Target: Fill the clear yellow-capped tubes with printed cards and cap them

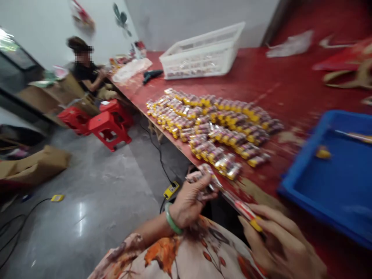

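My left hand (190, 195), with a green bangle at the wrist, is closed around a small pinkish piece in shiny clear wrapping (205, 170). Between the fingers of my right hand (283, 236) is a slim tool (245, 211) with a red, white and yellow handle; it looks like a screwdriver. Its thin shaft points at the wrapped piece, but blur hides whether the tip touches it. Just beyond my hands, rows of small wrapped pieces with yellow ends (215, 128) lie packed together on the red table (261, 91).
A blue tray (302, 155) on the right holds a small yellow piece and a thin rod-like item. A white basket (203, 54) stands behind the rows, near a dark green tool (152, 75). Another person (87, 73) sits at the far end, near red stools (109, 126).
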Demonstrator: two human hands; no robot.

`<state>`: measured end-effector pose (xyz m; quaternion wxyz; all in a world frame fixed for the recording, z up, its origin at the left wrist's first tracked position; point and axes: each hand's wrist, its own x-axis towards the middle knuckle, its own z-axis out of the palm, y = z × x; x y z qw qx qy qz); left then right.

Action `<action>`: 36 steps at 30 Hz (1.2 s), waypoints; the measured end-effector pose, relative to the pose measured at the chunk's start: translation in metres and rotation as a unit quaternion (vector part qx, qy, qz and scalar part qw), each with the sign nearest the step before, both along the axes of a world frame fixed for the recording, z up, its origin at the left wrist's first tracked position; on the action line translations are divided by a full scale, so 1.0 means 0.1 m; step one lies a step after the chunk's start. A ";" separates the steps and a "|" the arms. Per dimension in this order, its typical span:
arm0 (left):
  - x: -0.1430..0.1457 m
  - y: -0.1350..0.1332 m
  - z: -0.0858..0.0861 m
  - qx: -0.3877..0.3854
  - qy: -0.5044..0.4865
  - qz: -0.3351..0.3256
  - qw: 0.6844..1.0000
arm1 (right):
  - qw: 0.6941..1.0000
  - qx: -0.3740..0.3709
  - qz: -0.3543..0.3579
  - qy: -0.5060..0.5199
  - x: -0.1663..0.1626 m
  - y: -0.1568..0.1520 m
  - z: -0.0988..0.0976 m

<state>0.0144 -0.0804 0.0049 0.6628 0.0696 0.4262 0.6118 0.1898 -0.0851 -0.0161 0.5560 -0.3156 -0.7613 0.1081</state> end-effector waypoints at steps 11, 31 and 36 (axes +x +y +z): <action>0.10 0.04 0.08 -0.035 -0.003 -0.007 0.999 | 1.000 0.022 0.006 0.002 0.01 -0.09 0.19; 0.16 -0.03 0.05 -0.042 -0.017 -0.050 0.998 | 0.997 0.072 0.001 -0.015 0.10 -0.09 0.09; 0.15 -0.05 0.03 -0.018 -0.001 -0.075 0.997 | 0.994 0.095 0.012 -0.054 0.12 -0.08 -0.03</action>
